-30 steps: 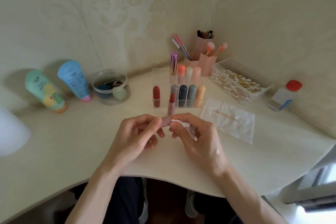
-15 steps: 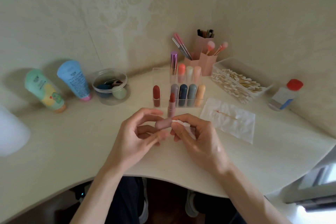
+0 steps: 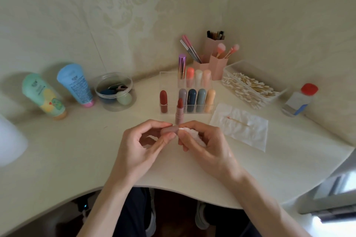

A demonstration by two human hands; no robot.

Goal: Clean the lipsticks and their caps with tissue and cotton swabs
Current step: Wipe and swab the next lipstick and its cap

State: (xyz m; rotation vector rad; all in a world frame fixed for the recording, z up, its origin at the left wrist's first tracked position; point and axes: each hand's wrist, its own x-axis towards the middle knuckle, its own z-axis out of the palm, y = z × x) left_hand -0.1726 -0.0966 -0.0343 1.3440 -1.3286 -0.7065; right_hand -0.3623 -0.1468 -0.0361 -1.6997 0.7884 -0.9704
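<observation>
Left hand (image 3: 142,147) regripped pink cap (image 3: 169,130), right hand (image 3: 209,147) pressing tissue (image 3: 193,135)

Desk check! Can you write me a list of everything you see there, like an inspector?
Surface: pale desk, curved front edge.
Job's things: pink cap and tissue wad in the hands; open lipstick standing in front of the clear organizer of lipsticks; flat tissue with a used swab on it; box of cotton swabs.
Clutter: green tube, blue tube, clear jar, pink brush holders, red-capped bottle.
Hands: left hand pinches the pink cap; right hand holds the tissue wad at its end.
Cables: nothing seen.
Surroundings: patterned wall; person's legs under the desk.
</observation>
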